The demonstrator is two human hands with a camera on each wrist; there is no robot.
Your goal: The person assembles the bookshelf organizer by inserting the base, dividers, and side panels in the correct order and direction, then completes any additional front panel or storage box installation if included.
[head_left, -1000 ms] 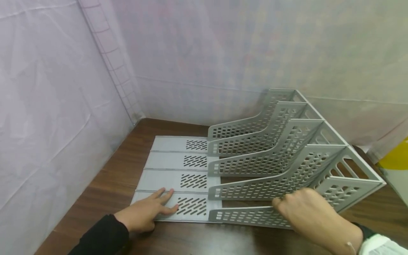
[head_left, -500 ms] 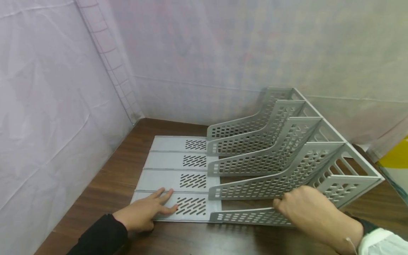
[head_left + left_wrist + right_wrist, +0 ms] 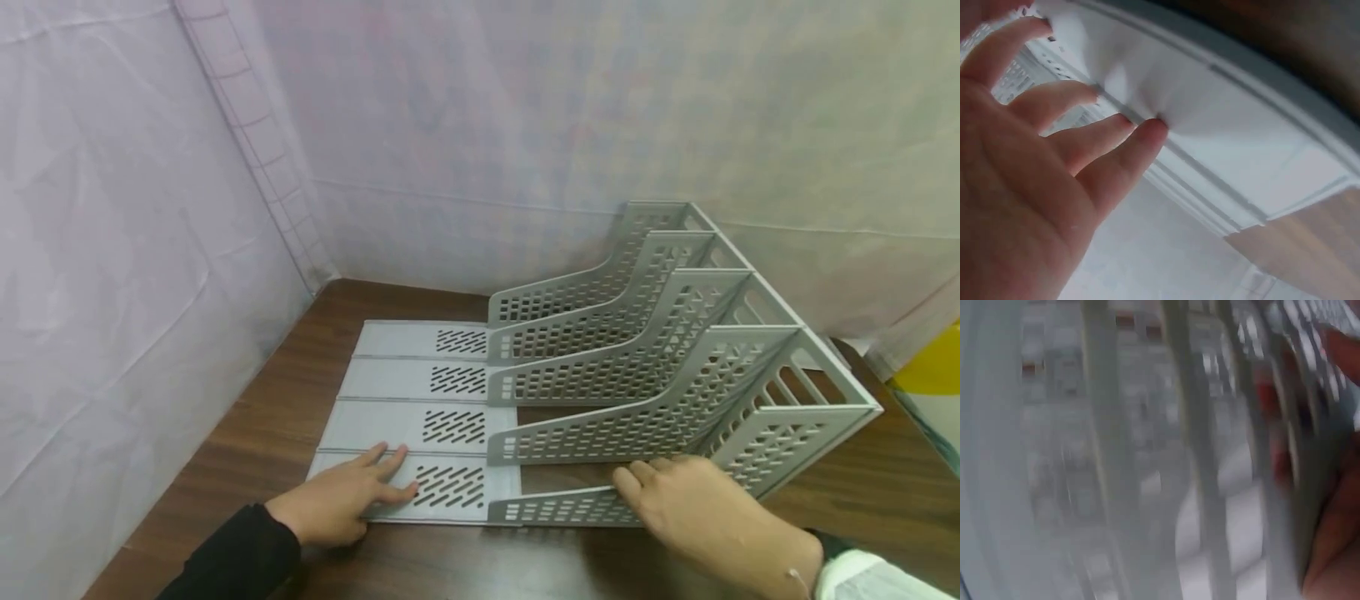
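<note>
A grey file rack [image 3: 600, 434] with several perforated dividers stands on the right in the head view. Its low front ends overlap a flat grey base panel [image 3: 405, 381] with slanted slots. On the near left corner of that panel rests my left hand [image 3: 341, 500], fingers spread; the left wrist view shows its fingertips on the panel [image 3: 1229, 131]. My right hand [image 3: 690, 504] grips the top edge of the nearest divider. Through the slots in the right wrist view, fingers [image 3: 1269, 400] show behind the divider [image 3: 1107, 444], with the rest of the hand at the right edge.
Everything stands on a dark wood-grain table [image 3: 247, 450]. Pale sheeting [image 3: 480, 142] hangs behind and along the left side. A yellow object [image 3: 933, 362] is at the far right edge.
The rack's tall right end has shifted left, towards the base panel, and my right hand has moved left with it. My left hand has stayed in place.
</note>
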